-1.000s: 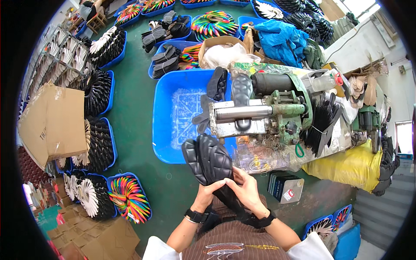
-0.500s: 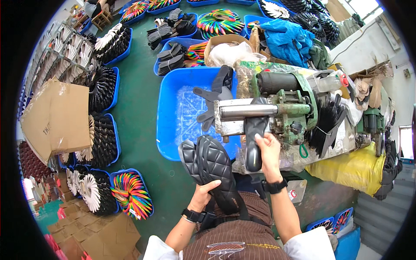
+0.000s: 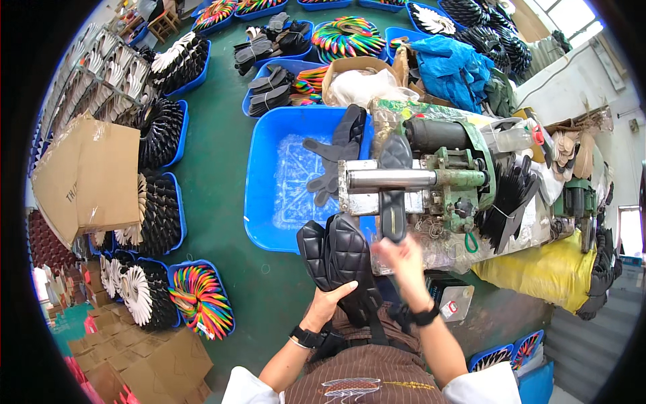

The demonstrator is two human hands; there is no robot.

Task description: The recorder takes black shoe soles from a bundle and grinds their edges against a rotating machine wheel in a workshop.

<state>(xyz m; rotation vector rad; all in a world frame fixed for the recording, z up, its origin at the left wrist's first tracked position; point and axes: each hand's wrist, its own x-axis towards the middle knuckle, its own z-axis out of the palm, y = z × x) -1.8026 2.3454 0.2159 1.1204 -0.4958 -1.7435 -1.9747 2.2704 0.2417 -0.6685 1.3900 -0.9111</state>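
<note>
One black insole (image 3: 393,217) lies beneath the steel roller (image 3: 391,178) of the green roller press (image 3: 483,158), at the left edge of the workbench (image 3: 441,246). My right hand (image 3: 402,264) blurs beside its near end; I cannot tell whether those fingers grip it. My left hand (image 3: 326,306) is closed round a stack of black quilted insoles (image 3: 350,256) near the bench's near-left corner. Dark flat soles (image 3: 328,151) lie along the right edge of the blue tub (image 3: 268,202).

At lower centre the left hand (image 3: 323,307) grips stacked black quilted pieces (image 3: 343,259), while the blurred right hand (image 3: 404,266) nears a black insole (image 3: 393,219) beneath the silver roller (image 3: 390,178).
</note>
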